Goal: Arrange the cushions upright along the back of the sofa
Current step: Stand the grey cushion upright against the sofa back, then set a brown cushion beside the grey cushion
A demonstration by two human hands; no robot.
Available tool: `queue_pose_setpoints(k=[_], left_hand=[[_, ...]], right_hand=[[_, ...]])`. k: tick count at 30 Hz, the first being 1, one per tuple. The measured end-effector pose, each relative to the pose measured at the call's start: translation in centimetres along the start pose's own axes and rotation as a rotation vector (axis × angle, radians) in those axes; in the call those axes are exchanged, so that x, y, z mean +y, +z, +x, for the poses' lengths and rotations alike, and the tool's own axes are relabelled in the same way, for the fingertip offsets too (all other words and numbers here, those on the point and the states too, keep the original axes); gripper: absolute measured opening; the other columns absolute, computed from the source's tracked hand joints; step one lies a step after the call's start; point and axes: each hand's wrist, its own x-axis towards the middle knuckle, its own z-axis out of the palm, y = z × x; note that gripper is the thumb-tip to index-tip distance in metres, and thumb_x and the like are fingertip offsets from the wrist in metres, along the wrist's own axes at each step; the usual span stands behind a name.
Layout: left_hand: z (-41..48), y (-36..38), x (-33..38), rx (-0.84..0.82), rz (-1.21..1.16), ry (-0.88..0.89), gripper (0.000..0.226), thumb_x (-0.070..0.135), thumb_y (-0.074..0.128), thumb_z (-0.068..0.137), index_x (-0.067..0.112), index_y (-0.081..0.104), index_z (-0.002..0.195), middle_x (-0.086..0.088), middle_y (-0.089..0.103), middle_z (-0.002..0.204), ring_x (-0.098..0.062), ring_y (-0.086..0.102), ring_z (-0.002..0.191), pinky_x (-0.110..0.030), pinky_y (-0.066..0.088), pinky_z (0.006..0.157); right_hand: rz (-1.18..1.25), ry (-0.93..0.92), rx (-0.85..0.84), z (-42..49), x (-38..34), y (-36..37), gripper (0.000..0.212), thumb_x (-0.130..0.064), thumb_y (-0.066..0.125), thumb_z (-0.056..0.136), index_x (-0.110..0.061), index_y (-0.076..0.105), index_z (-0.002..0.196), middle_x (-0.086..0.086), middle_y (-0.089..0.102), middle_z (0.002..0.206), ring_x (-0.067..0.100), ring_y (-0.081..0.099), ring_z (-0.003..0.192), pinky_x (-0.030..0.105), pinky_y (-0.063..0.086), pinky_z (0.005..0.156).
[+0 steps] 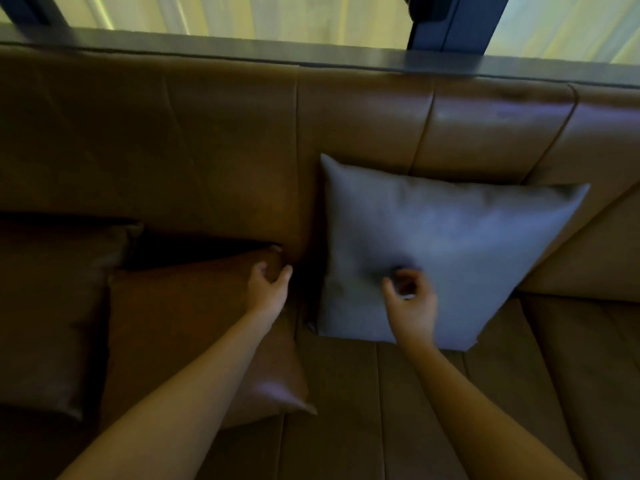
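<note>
A grey cushion (478, 244) leans upright against the brown leather sofa back (207, 143), right of centre. My right hand (410, 296) hovers in front of its lower middle with fingers curled and apart, holding nothing. A brown cushion (180, 323) lies flat on the seat to the left of the grey one. My left hand (270, 282) grips its far right corner. A second, darker brown cushion (52, 306) rests at the far left, partly overlapped by the first.
The sofa seat (415, 410) stretches to the right and toward me. A dark ledge (311, 53) runs along the top of the sofa back, with pale curtains (242, 12) and a dark window frame (446, 22) behind it.
</note>
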Motion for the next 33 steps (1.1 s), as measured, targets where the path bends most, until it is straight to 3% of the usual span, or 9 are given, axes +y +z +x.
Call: queue_pose_setpoints(k=[2,6,9,14,20,24,33], left_hand=[[1.5,-2.8,-1.8,0.012,0.11,-0.087,0.066,0.039,0.06,0.089,0.018,0.032,0.145,-0.01,0.039,0.148,-0.033,0.042,0.131,-0.04,0.039,0.096],[4.8,-9.5,-4.8,0.061,0.312,-0.211,0.081,0.039,0.062,0.087,0.016,0.017,0.151,-0.012,0.017,0.159,-0.036,0.022,0.143,-0.05,0.028,0.11],[7.6,-15.1,-6.7,0.044,0.417,-0.271,0.091,0.043,0.066,0.083,0.017,0.012,0.151,-0.01,0.006,0.16,-0.035,0.009,0.145,-0.052,0.021,0.113],[12.1,-22.4,-8.8,0.029,0.413,-0.372,0.115,0.049,0.076,0.069,0.02,0.001,0.152,-0.012,0.006,0.158,-0.039,0.014,0.142,-0.054,0.025,0.111],[14.0,-26.5,-12.7,-0.187,0.091,-0.5,0.13,0.056,0.083,0.051,0.015,0.01,0.151,-0.011,0.025,0.156,-0.04,0.03,0.139,-0.065,0.027,0.105],[13.8,-25.9,-13.6,-0.212,-0.029,-0.445,0.128,0.055,0.085,0.041,0.012,0.028,0.147,-0.011,0.039,0.149,-0.039,0.041,0.132,-0.063,0.036,0.101],[11.7,-24.7,-9.8,-0.115,-0.166,-0.173,0.127,0.046,0.086,0.037,0.017,0.029,0.147,-0.01,0.043,0.146,-0.035,0.045,0.129,-0.05,0.043,0.097]], right_hand=[[-0.101,0.051,-0.166,-1.2,0.0,2.8,0.029,-0.014,0.073,0.081,0.0,0.066,0.106,0.018,0.068,0.099,0.022,0.062,0.088,0.037,0.051,0.084],[-0.131,0.311,-0.401,-3.8,0.4,8.9,0.05,-0.03,0.073,0.083,-0.004,0.061,0.125,0.015,0.067,0.116,0.026,0.064,0.102,0.036,0.053,0.085],[-0.183,0.4,-0.555,-6.1,0.6,13.4,0.063,-0.039,0.072,0.082,-0.007,0.055,0.133,0.013,0.063,0.124,0.028,0.062,0.11,0.031,0.049,0.084],[-0.155,0.517,-0.639,-8.8,1.5,19.1,0.082,-0.046,0.073,0.079,-0.011,0.041,0.146,0.013,0.05,0.144,0.033,0.052,0.127,0.04,0.048,0.102],[-0.208,0.525,-0.577,-8.7,2.7,22.1,0.111,-0.062,0.077,0.064,-0.019,0.026,0.153,0.007,0.037,0.154,0.032,0.041,0.138,0.043,0.04,0.11],[-0.175,0.579,-0.554,-8.0,3.3,22.3,0.125,-0.062,0.084,0.05,-0.02,0.027,0.152,0.006,0.037,0.153,0.032,0.042,0.138,0.047,0.041,0.11],[-0.095,0.58,-0.388,-7.8,0.5,19.7,0.107,-0.057,0.082,0.06,-0.012,0.036,0.145,0.011,0.051,0.14,0.032,0.053,0.125,0.043,0.048,0.102]])
